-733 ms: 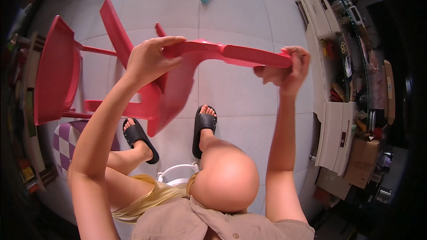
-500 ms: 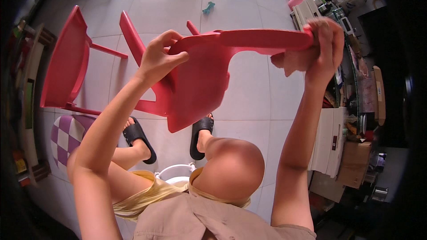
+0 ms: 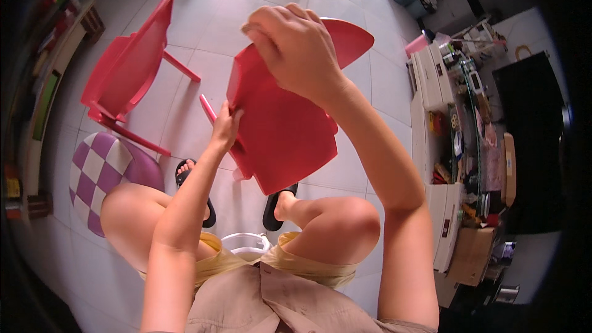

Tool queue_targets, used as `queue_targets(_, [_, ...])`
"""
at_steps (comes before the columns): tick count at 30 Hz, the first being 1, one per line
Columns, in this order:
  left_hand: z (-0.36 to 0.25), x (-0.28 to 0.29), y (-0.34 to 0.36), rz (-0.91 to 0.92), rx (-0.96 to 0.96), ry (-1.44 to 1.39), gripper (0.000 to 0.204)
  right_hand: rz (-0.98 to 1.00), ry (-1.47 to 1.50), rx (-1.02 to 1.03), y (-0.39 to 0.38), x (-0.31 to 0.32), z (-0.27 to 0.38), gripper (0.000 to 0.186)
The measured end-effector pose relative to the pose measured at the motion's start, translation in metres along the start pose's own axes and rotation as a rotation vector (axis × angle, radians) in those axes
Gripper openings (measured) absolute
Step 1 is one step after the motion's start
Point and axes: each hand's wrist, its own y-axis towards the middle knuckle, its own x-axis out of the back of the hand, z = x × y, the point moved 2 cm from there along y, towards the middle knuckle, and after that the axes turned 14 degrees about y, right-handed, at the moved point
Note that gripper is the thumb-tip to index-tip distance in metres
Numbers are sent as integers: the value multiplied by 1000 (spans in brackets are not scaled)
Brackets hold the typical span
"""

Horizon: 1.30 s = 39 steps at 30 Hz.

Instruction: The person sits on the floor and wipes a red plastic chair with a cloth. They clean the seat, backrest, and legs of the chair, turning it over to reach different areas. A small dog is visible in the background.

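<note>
Red plastic chair point(image 3: 283, 129) is gripped at its top by the right hand point(image 3: 296, 46), its side by the left hand point(image 3: 225, 126).

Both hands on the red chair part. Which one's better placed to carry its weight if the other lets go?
Right, probably. The right hand wraps over the top edge of the red chair part with a full grip. The left hand only touches its lower left edge with the fingers, more steadying than holding.
</note>
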Motion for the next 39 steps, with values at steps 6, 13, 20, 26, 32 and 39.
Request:
queue_targets(6, [-66, 30, -8, -129, -56, -118, 55, 83, 323, -293, 7, -21, -11, 10])
queue_targets(13, [-174, 78, -28, -332, -295, -225, 45, 40, 439, -540, -7, -43, -27, 21])
queue_targets(20, [-179, 90, -24, -441, -252, -239, 25, -171, 488, -407, -9, -66, 16, 15])
queue_targets(26, [-161, 80, -15, -455, -351, -433, 16, -15, 265, -247, -12, -107, 28, 18])
queue_targets(32, [-161, 88, -20, -379, -161, -357, 13, -6, 138, -219, -2, -102, -8, 22])
queue_targets(39, [-169, 91, -20, -397, -196, -352, 16, -120, -31, -359, 6, -76, -66, 30])
